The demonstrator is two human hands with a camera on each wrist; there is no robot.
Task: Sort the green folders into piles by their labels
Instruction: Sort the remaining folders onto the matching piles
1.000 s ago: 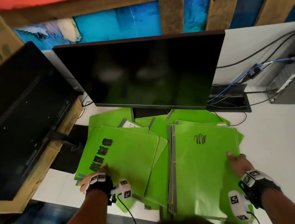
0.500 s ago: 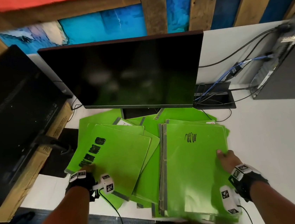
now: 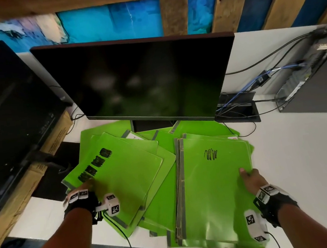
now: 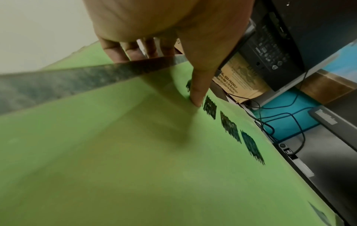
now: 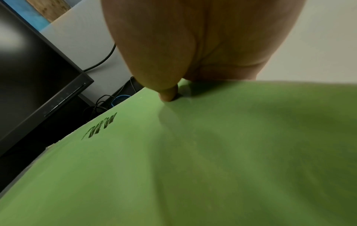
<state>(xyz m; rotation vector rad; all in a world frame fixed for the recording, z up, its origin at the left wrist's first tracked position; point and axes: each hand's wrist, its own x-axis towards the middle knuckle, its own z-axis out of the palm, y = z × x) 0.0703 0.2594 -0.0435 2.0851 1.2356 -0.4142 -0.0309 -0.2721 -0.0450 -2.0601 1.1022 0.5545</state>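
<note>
Several green folders lie spread on the white desk point(image 3: 297, 161) below a monitor. My left hand point(image 3: 84, 189) pinches the near-left corner of a folder with black scribbled blocks point(image 3: 121, 175) point(image 4: 173, 160), thumb point(image 4: 197, 91) on top and fingers point(image 4: 123, 52) underneath. My right hand point(image 3: 250, 179) grips the right edge of a stack topped by a folder with a small black scribble point(image 3: 217, 189) point(image 5: 193, 160); its thumb point(image 5: 168, 93) presses on top, the fingers are hidden below. More green folders point(image 3: 160, 142) lie fanned between and behind the two.
A large dark monitor point(image 3: 139, 79) stands just behind the folders. A second black monitor point(image 3: 8, 113) rests on a cardboard box point(image 3: 21, 191) at left. Cables and a cable tray point(image 3: 238, 105) sit behind right, a computer case point(image 3: 316, 78) at far right. White desk surface extends rightward.
Both hands keep their holds on the same folders. The left folder's corner looks slightly raised and the view has shifted a little; the piles stay in place.
</note>
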